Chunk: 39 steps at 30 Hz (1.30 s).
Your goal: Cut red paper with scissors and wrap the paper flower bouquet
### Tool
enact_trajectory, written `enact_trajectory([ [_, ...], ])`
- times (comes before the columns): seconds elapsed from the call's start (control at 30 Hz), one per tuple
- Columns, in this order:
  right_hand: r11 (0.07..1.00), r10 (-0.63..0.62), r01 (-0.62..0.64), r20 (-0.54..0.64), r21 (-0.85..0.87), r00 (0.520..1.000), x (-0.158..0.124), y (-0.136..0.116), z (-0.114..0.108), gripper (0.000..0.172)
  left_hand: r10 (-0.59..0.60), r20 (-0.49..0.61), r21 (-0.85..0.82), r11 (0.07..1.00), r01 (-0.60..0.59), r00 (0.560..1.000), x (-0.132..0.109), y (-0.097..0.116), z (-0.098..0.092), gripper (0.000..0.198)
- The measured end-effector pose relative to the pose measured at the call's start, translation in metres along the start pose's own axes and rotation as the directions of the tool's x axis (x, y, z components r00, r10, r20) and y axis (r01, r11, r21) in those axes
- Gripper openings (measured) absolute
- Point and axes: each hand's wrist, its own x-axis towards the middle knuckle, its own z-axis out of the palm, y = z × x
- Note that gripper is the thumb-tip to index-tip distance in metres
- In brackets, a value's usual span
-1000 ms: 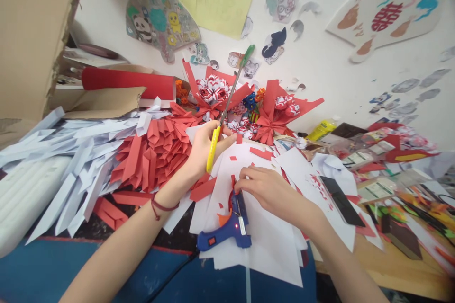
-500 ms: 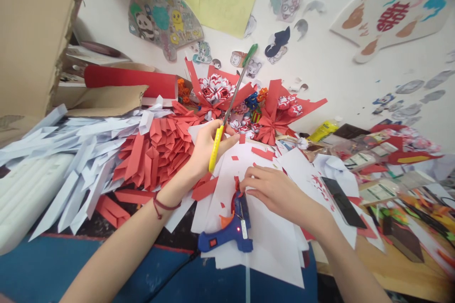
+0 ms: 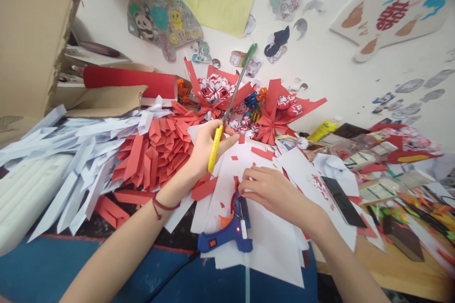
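Observation:
My left hand is raised over the papers, its fingers closed on a long thin tool with a yellow handle, a grey metal shaft and a green tip. The tool slants up and to the right; its exact kind is unclear. A blue glue gun with a red glowing light rests on white sheets. At its red nozzle end, my right hand has its fingertips curled together, and what they pinch is hidden. Small red paper scraps lie on the sheets between my hands.
Folded red paper pieces and folded white ones are heaped on the left. Red-and-white paper flowers stand at the back by the wall. A dark phone lies to the right. A power cord trails from the glue gun.
My right hand has shifted very slightly left at the nozzle. My left hand, the tool and the glue gun have stayed practically still.

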Motion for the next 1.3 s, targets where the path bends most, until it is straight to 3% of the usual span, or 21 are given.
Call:
enact_trajectory([
  [0.23, 1.0, 0.021, -0.021, 0.018, -0.009, 1.0, 0.002, 0.002, 0.0, 0.023, 0.007, 0.018, -0.037, 0.999, -0.006, 1.0, -0.002, 0.004, 0.001, 0.027],
  [0.5, 0.999, 0.025, -0.024, -0.005, 0.035, 1.0, 0.0, 0.005, 0.0, 0.022, 0.012, 0.017, 0.05, 0.999, -0.013, 1.0, -0.001, 0.003, -0.001, 0.023],
  [0.7, 0.954, 0.243, -0.227, -0.057, 0.198, 0.968, -0.011, 0.025, -0.004, 0.016, -0.003, 0.011, 0.073, 0.997, 0.002, 1.0, 0.001, 0.002, -0.001, 0.021],
  [0.8, 0.919, 0.339, -0.32, -0.049, 0.231, 0.939, -0.013, 0.042, 0.005, 0.019, -0.034, 0.006, 0.054, 0.998, 0.033, 0.999, 0.0, 0.001, -0.001, 0.026],
  [0.93, 0.892, 0.385, -0.342, -0.1, 0.296, 0.917, -0.009, 0.058, 0.023, 0.02, -0.04, 0.019, 0.012, 0.999, 0.04, 0.999, 0.001, -0.001, 0.0, 0.03],
  [1.1, 0.746, 0.487, -0.204, -0.311, 0.634, 0.816, 0.011, 0.047, 0.02, 0.019, -0.061, 0.027, 0.014, 0.998, 0.061, 0.998, 0.0, 0.001, 0.001, 0.03],
  [1.3, 0.454, 0.49, 0.157, -0.393, 0.877, 0.778, 0.046, 0.03, 0.005, 0.031, -0.032, -0.009, -0.007, 0.999, 0.032, 0.999, -0.003, 0.009, 0.0, 0.026],
])
